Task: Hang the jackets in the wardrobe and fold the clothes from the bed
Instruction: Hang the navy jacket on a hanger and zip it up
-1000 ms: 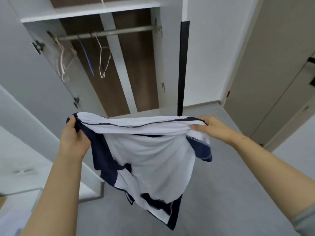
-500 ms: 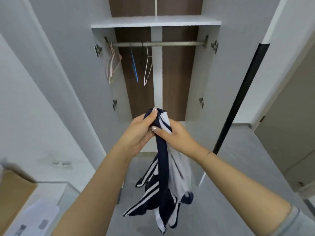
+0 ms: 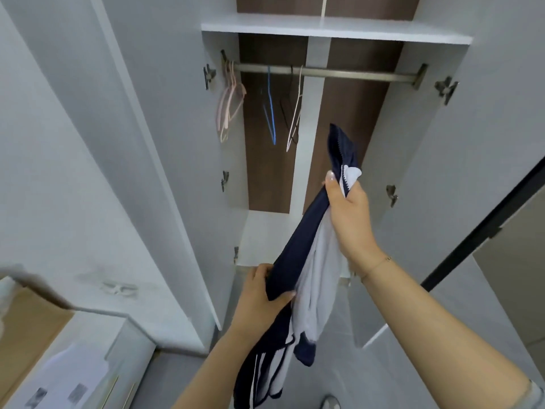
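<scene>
Navy/white zip jacket (image 3: 306,261) is held in the air in front of the open wardrobe (image 3: 427,143), bunched lengthwise into a rope-like bundle. R hand (image 3: 348,214) grips the top near the collar, fingers curled tight round the fabric w/ zipper teeth showing just above the fist; L hand (image 3: 262,296) grips lower down on the navy part, fingers wrapped round it. Striped cuffs/hem dangle below. Looks like thin, soft knit or track fabric: light, limp, no stiffness, prob slightly slick, so it'll sag and slide off unless held at the shoulders/collar. Best hold for hanging is the collar and shoulder seams, w/ zip opened enough to feed a hanger in. Metal rail (image 3: 324,73) runs across the wardrobe under a white shelf (image 3: 333,29); thin wire-type hangers on it: pink hangers (image 3: 228,104) at far left, blue hanger (image 3: 270,113), white hanger (image 3: 296,113). Back panel is brown wood-look, doors matte white.
</scene>
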`<state>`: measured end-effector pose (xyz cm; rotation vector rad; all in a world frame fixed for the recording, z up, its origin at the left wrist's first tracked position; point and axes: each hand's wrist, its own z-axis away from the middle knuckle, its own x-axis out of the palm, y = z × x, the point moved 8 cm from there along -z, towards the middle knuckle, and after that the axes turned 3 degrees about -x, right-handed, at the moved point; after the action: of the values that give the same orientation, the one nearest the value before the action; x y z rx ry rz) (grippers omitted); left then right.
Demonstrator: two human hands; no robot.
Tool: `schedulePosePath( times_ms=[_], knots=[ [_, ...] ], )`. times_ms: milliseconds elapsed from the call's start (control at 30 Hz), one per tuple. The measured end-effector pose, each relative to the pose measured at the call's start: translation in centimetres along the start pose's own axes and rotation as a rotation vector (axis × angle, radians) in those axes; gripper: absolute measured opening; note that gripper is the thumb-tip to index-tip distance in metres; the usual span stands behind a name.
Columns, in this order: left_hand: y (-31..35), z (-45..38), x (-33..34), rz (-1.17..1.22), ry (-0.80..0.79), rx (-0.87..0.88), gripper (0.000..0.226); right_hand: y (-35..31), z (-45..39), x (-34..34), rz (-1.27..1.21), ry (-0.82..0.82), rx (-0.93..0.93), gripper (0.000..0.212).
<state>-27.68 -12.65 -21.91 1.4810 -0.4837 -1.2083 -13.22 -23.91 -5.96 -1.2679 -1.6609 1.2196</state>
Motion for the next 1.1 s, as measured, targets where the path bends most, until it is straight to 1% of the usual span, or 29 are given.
schedulePosePath(
  times_ms=[33, 67, 100, 167, 233, 267, 333, 433, 467, 500, 533, 567, 600, 633, 667, 733, 767, 800, 833, 900, 967, 1000, 1033, 1100],
  knots=[
    [-0.6, -1.3, -0.5, -0.066, 0.046, -0.021, 0.019, 0.6, -1.3, -0.3, -0.016, 0.029, 0.019, 0.022],
    [-1.3, -2.7, -0.8, -0.096, 0.051, -0.052, 0.013, 1.2, -2.8, -0.9, -0.036, 0.06, 0.042, 0.025],
    [-1.8, -4.1, -1.2, -0.099, 0.041, -0.077, 0.024, 2.1, -4.3, -1.6, -0.059, 0.087, 0.069, 0.026],
    [-1.9, -6.7, -2.2, 0.028, 0.027, -0.163, 0.035, 4.0, -7.4, -3.1, -0.11, 0.117, 0.123, 0.023],
    [-0.3, -9.6, -3.7, 0.142, 0.071, -0.187, 0.035, 6.0, -10.7, -4.8, -0.113, 0.129, 0.151, 0.022],
    [1.1, -11.1, -4.3, 0.141, 0.094, -0.197, 0.033, 6.8, -12.3, -5.7, -0.09, 0.13, 0.156, 0.024],
    [4.3, -14.1, -4.9, 0.115, 0.068, -0.18, 0.034, 8.7, -15.3, -7.2, -0.05, 0.109, 0.186, 0.03],
    [8.8, -18.4, -5.6, 0.291, -0.075, -0.198, 0.034, 11.3, -19.2, -8.5, -0.015, 0.073, 0.234, 0.03],
    [10.5, -20.1, -5.7, 0.283, -0.158, -0.199, 0.036, 12.0, -21.0, -9.1, -0.018, 0.077, 0.242, 0.029],
    [11.9, -21.4, -5.5, 0.186, -0.269, -0.196, 0.038, 12.7, -22.6, -9.6, -0.032, 0.088, 0.25, 0.028],
    [13.1, -22.3, -5.4, 0.04, -0.37, -0.186, 0.04, 13.3, -24.2, -10.1, -0.056, 0.11, 0.257, 0.03],
    [13.7, -23.3, -5.4, -0.105, -0.453, -0.195, 0.037, 13.9, -25.8, -10.6, -0.083, 0.145, 0.27, 0.038],
    [13.8, -24.3, -5.7, -0.214, -0.487, -0.226, 0.029, 14.3, -27.1, -11.0, -0.109, 0.175, 0.286, 0.046],
    [13.6, -25.5, -6.3, -0.263, -0.477, -0.248, 0.02, 14.8, -28.2, -11.0, -0.122, 0.183, 0.304, 0.053],
    [13.3, -26.6, -7.0, -0.259, -0.442, -0.267, 0.014, 15.4, -29.1, -10.8, -0.122, 0.171, 0.318, 0.058],
    [12.8, -28.1, -8.0, -0.152, -0.426, -0.254, 0.01, 17.1, -30.6, -9.9, -0.092, 0.124, 0.363, 0.063],
    [12.7, -28.8, -8.2, -0.056, -0.422, -0.235, 0.021, 18.2, -31.2, -9.4, -0.06, 0.103, 0.404, 0.062],
    [12.5, -29.5, -8.5, 0.086, -0.408, -0.226, 0.033, 19.1, -31.7, -8.9, -0.02, 0.09, 0.45, 0.061],
    [12.5, -30.3, -8.9, 0.267, -0.369, -0.218, 0.04, 20.2, -32.0, -8.3, 0.015, 0.075, 0.5, 0.055],
    [12.8, -32.7, -9.9, 0.539, -0.24, -0.186, 0.042, 22.4, -32.9, -7.0, 0.067, 0.019, 0.58, 0.037],
    [13.1, -35.1, -10.6, 0.656, -0.106, -0.179, 0.042, 24.6, -33.6, -5.3, 0.172, -0.1, 0.661, 0.034],
    [13.1, -36.1, -10.8, 0.685, -0.056, -0.194, 0.041, 25.3, -33.7, -4.3, 0.275, -0.195, 0.709, 0.035],
    [13.0, -37.1, -10.7, 0.706, -0.024, -0.213, 0.038, 26.0, -33.6, -3.3, 0.389, -0.299, 0.752, 0.035],
    [13.3, -38.8, -10.2, 0.738, -0.012, -0.227, 0.03, 27.0, -33.5, -1.4, 0.565, -0.482, 0.8, 0.036]
  ],
)
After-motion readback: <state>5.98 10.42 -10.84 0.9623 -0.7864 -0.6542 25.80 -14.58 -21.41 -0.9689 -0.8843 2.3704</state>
